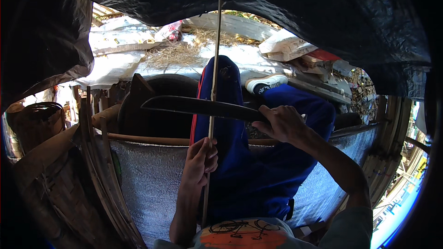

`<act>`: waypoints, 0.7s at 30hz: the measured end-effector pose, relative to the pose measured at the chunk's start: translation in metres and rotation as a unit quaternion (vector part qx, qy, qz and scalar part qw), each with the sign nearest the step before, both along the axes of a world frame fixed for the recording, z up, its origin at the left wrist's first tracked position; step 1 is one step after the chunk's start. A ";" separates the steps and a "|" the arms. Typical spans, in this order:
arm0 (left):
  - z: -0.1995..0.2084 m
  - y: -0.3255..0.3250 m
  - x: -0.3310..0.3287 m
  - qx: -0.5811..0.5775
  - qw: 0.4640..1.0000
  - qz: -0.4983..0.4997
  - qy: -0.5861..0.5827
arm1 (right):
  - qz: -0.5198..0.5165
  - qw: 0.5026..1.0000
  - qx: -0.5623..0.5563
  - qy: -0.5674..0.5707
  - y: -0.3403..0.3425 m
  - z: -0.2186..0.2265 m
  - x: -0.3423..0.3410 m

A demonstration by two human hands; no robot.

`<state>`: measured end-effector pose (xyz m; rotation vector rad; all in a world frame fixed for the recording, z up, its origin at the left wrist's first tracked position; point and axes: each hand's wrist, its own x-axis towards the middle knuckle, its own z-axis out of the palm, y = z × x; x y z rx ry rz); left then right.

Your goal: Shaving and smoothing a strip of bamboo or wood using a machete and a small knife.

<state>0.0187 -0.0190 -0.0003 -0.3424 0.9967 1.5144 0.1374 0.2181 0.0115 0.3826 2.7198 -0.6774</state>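
Note:
My left hand (201,159) is closed around a long, thin strip (218,41), which looks like split bamboo. The strip stands nearly straight up and down in the head view, passing over my blue-trousered leg. My right hand (282,123) grips a machete (198,106) by its handle end, which the fingers mostly hide. Its dark, broad blade points left and lies across the strip a little above my left hand. Whether the edge touches the strip, I cannot tell.
Silvery foil-like sheeting (147,170) covers the seat beneath me. Several upright bamboo strips (99,170) and woven baskets (37,124) stand at the left. A black tarp (295,0) hangs overhead. Straw (173,55) and pale boards (235,25) lie ahead, beyond my white shoe (267,83).

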 end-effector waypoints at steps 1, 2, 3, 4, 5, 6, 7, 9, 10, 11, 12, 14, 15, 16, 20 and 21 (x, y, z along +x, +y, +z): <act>0.000 0.003 -0.002 -0.009 1.000 -0.002 -0.012 | 0.003 1.000 0.000 0.005 0.004 -0.002 0.000; -0.003 0.003 -0.002 -0.005 1.000 -0.010 -0.003 | 0.020 0.999 0.022 0.014 0.009 -0.005 -0.001; -0.003 0.003 0.000 -0.004 1.000 -0.014 -0.004 | 0.031 0.998 0.045 0.016 0.007 -0.004 0.004; -0.003 0.005 0.003 0.005 1.000 -0.013 -0.001 | -0.037 0.999 0.040 -0.001 0.021 -0.008 -0.004; -0.003 0.005 0.004 0.014 1.000 -0.012 0.001 | -0.041 0.998 0.041 -0.003 0.016 -0.005 -0.004; -0.004 0.001 0.000 0.016 1.000 -0.003 -0.006 | -0.043 0.998 0.042 -0.007 0.013 -0.003 -0.011; -0.005 0.001 -0.001 0.016 1.000 -0.001 -0.003 | -0.044 0.998 0.044 -0.012 0.011 -0.002 -0.017; -0.006 -0.003 0.000 0.046 0.998 0.026 -0.032 | -0.042 0.999 0.032 0.013 0.002 0.001 -0.013; -0.004 -0.001 -0.002 0.022 0.999 0.018 -0.037 | -0.003 0.999 0.029 0.012 -0.001 0.002 -0.009; -0.006 0.001 -0.003 0.023 0.999 0.021 -0.032 | 0.036 0.999 0.026 0.010 -0.002 0.002 -0.007; -0.007 0.001 -0.002 0.030 0.999 0.019 -0.036 | 0.061 0.997 0.041 0.003 -0.005 0.003 -0.004; -0.009 -0.002 0.000 0.045 0.998 0.017 -0.043 | 0.058 0.997 0.046 0.020 0.002 0.000 -0.006; -0.007 -0.004 0.002 0.041 0.998 0.016 -0.042 | 0.056 0.997 0.046 0.037 0.008 -0.005 -0.010; -0.003 -0.003 0.007 0.039 0.999 0.002 -0.033 | 0.000 0.996 0.074 0.052 0.026 -0.012 -0.016; -0.003 -0.003 0.005 0.061 0.997 0.006 -0.036 | -0.062 0.986 0.103 0.115 0.052 -0.008 -0.033; -0.001 -0.006 0.008 0.058 0.998 0.010 -0.038 | -0.052 0.989 0.065 0.121 0.041 -0.004 -0.031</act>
